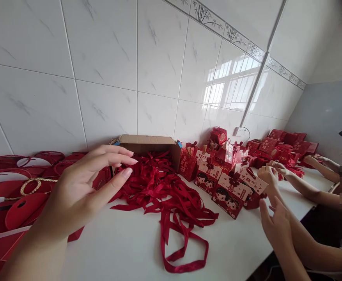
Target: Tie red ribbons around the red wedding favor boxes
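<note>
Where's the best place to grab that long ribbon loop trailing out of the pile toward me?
I'd pinch the ribbon loop at its near bend, coming from the front edge. There it lies flat and alone on the white table, clear of the tangled ribbon pile.

Glossy white tiled wall [159, 58] rises behind a white table [124, 249].

Red satin ribbons [159, 187] lie tangled (loose loops trailing) on white table [124, 249].
</note>
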Tool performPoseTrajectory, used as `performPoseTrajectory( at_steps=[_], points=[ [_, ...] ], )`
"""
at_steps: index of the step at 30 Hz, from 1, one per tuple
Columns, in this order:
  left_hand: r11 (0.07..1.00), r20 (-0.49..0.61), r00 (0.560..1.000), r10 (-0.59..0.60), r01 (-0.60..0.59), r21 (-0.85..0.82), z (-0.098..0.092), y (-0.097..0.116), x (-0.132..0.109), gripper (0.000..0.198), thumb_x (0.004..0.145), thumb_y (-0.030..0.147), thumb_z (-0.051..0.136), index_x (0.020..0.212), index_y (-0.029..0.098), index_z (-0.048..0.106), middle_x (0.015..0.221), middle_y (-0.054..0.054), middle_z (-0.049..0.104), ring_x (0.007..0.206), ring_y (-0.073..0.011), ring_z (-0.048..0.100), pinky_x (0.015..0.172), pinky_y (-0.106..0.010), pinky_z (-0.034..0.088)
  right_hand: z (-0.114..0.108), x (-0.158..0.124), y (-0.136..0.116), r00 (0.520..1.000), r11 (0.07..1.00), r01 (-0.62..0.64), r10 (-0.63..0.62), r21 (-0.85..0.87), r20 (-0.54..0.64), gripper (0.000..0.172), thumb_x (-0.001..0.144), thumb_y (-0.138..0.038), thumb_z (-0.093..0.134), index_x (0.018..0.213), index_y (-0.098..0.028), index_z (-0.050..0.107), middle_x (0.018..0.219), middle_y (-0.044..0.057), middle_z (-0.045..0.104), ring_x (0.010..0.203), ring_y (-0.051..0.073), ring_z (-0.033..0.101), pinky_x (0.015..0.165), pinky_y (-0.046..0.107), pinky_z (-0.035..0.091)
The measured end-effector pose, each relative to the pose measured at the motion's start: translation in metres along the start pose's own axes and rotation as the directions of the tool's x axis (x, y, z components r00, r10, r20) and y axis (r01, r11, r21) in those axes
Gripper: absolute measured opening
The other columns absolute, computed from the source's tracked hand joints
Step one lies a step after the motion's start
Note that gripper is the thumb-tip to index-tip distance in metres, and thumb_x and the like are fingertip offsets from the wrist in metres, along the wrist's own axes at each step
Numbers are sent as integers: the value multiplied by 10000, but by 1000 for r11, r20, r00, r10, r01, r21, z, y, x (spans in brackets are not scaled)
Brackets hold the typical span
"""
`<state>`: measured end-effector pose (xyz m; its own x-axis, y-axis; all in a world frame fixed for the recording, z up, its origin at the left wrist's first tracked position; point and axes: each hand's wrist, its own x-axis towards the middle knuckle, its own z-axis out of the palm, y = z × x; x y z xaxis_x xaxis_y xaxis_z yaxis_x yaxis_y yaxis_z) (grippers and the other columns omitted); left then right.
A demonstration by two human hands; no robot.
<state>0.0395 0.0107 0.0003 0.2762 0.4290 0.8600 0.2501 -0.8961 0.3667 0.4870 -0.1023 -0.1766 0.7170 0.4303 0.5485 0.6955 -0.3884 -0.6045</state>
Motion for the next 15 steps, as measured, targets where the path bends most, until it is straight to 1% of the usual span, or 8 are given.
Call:
performPoseTrajectory(
  at_steps=[2, 3, 5, 7, 8, 9, 12, 15],
  points=[
    [1000, -14, 1000, 2, -2, -6, -2, 4, -1, 146, 827, 207, 615, 922, 301, 675, 1048, 0, 643, 1071, -199, 602, 988, -354, 469, 9, -28, -6, 999, 998, 12, -9, 62, -45, 820, 790, -663, 439, 1383, -103, 354, 1358, 224, 433, 1176, 348, 513, 837, 405, 516],
    [1000, -22, 1000, 1, -1, -14, -3, 7, -1, 149, 826, 203, 614, 922, 300, 674, 1047, -2, 643, 1069, -198, 601, 981, -346, 478, 14, -37, -8, 1000, 999, -5, 6, 44, -5, 828, 757, -686, 469, 1345, -109, 387, 1320, 221, 468, 1136, 343, 538, 812, 400, 524],
    [1000, -38, 999, 7, -8, -18, -5, 13, -1, 152, 824, 195, 611, 916, 298, 674, 1037, -5, 643, 1055, -195, 603, 954, -330, 506, 26, -44, -12, 972, 997, -51, 63, -58, 226, 688, 739, -706, 473, 1141, -151, 527, 1093, 182, 610, 935, 316, 621, 738, 399, 528],
    [1000, -37, 999, 13, -13, -1, -7, 18, -1, 162, 820, 181, 610, 907, 301, 675, 1024, -3, 643, 1038, -189, 605, 929, -315, 528, 36, -38, -13, 888, 985, -47, 118, -168, 444, 517, 767, -706, 424, 843, -216, 569, 808, 113, 655, 735, 288, 635, 667, 400, 509],
    [1000, -32, 999, 12, -12, 11, -7, 19, -1, 173, 815, 169, 612, 903, 304, 675, 1022, 1, 643, 1032, -184, 605, 920, -307, 535, 40, -32, -12, 857, 979, -31, 129, -199, 500, 489, 784, -699, 397, 734, -234, 542, 717, 94, 642, 692, 287, 630, 644, 401, 497],
    [1000, -24, 1000, 11, -11, 20, -8, 20, -1, 183, 809, 158, 614, 900, 304, 675, 1025, 4, 642, 1029, -180, 604, 915, -300, 539, 43, -25, -11, 847, 976, -15, 127, -216, 516, 483, 801, -684, 372, 677, -242, 522, 676, 89, 632, 689, 296, 629, 631, 405, 485],
    [1000, -46, 999, 16, -15, 19, -8, 20, -1, 191, 802, 144, 612, 903, 294, 675, 1038, 5, 639, 1031, -179, 602, 922, -300, 535, 45, -8, -3, 877, 971, -6, 120, -239, 465, 454, 839, -602, 329, 671, -237, 540, 704, 113, 637, 771, 341, 638, 649, 431, 473],
    [1000, -50, 999, 8, -8, 5, -8, 18, -1, 185, 801, 151, 613, 904, 290, 677, 1038, -2, 641, 1027, -191, 606, 937, -321, 527, 40, -5, 11, 898, 970, -2, 109, -244, 425, 434, 834, -571, 339, 716, -224, 571, 816, 133, 651, 870, 347, 637, 755, 452, 485]
  ],
)
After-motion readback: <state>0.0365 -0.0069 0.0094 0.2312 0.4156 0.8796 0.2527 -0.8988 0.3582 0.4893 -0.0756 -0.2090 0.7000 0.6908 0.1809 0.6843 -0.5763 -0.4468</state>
